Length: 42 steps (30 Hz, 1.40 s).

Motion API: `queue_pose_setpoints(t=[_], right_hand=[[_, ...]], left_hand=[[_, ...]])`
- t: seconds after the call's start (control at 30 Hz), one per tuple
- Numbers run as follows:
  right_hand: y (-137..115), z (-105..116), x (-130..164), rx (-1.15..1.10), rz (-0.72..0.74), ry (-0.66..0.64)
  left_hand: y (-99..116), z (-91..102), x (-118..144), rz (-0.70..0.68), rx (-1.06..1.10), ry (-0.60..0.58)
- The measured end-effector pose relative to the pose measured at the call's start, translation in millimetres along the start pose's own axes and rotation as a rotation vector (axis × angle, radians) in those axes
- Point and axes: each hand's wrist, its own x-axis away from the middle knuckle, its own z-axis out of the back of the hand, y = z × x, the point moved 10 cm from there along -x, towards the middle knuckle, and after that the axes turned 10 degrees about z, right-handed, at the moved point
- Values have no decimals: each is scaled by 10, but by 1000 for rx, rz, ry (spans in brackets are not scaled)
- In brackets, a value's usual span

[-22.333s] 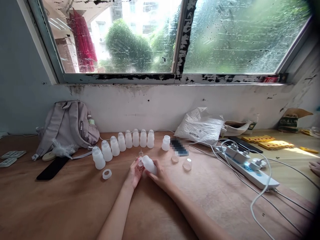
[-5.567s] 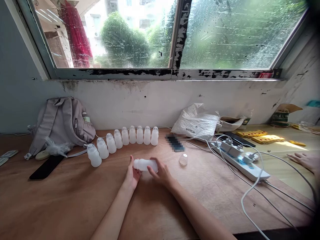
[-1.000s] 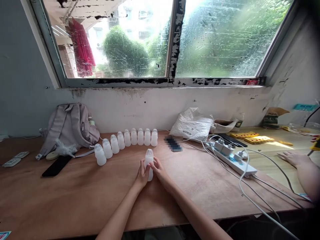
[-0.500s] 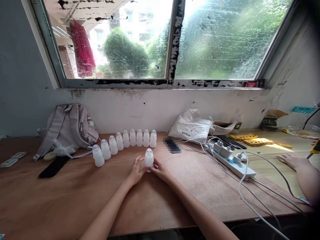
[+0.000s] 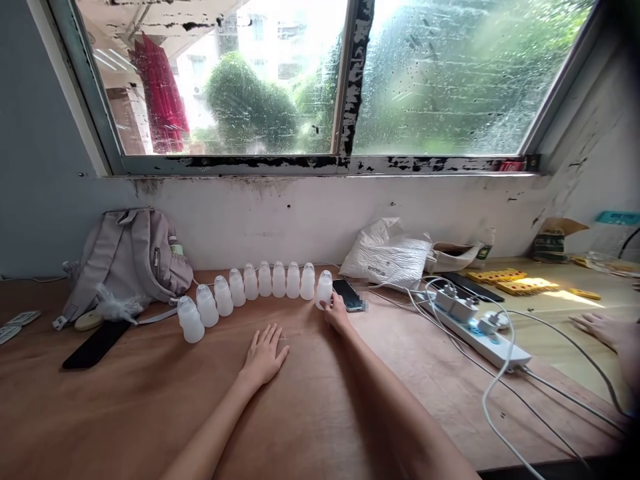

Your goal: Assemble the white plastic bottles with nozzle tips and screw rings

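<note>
My right hand (image 5: 336, 312) grips a translucent white bottle with a clear domed cap (image 5: 325, 288), upright at the right end of a curved row. Several matching bottles (image 5: 251, 283) stand in that row, which bends toward me on the left, down to the nearest bottle (image 5: 191, 321). Palm down on the wooden table (image 5: 300, 413), my left hand (image 5: 265, 355) lies flat with its fingers spread and nothing in it. A dark phone (image 5: 349, 295) lies just right of the bottle in my right hand.
A grey backpack (image 5: 130, 260) leans at the back left beside a black phone (image 5: 95, 345). Behind the right hand sits a silver bag (image 5: 387, 257). A white power strip (image 5: 480, 337) with trailing cables crosses the right side. Another person's hand (image 5: 597, 330) rests at the far right.
The bottle that both hands held at the middle has moved back and right to the row's end, in my right hand. My left hand has let go and flattened on the table.
</note>
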Motion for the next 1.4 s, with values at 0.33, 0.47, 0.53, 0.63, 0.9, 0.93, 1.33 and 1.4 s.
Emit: queue_pose_setpoints(t=[0.33, 0.47, 0.53, 0.63, 0.9, 0.93, 1.33, 1.4], right_hand=[[199, -54, -186, 69, 8, 47], [203, -71, -177, 66, 24, 56], [201, -76, -176, 66, 28, 58], [183, -69, -178, 78, 34, 65], [-61, 186, -51, 282, 33, 221], [-104, 222, -22, 355, 29, 249], [-181, 184, 25, 737, -22, 211], [-231, 209, 26, 678, 12, 227]], left_hand=[[0, 25, 8, 0, 57, 32], [-2, 25, 7, 3, 65, 21], [-8, 15, 1, 2, 69, 16], [-20, 1, -8, 3, 78, 11], [-23, -8, -11, 2, 84, 12], [-25, -7, -12, 3, 85, 13], [-3, 69, 16, -9, 141, 37], [-22, 102, 13, -7, 175, 65]])
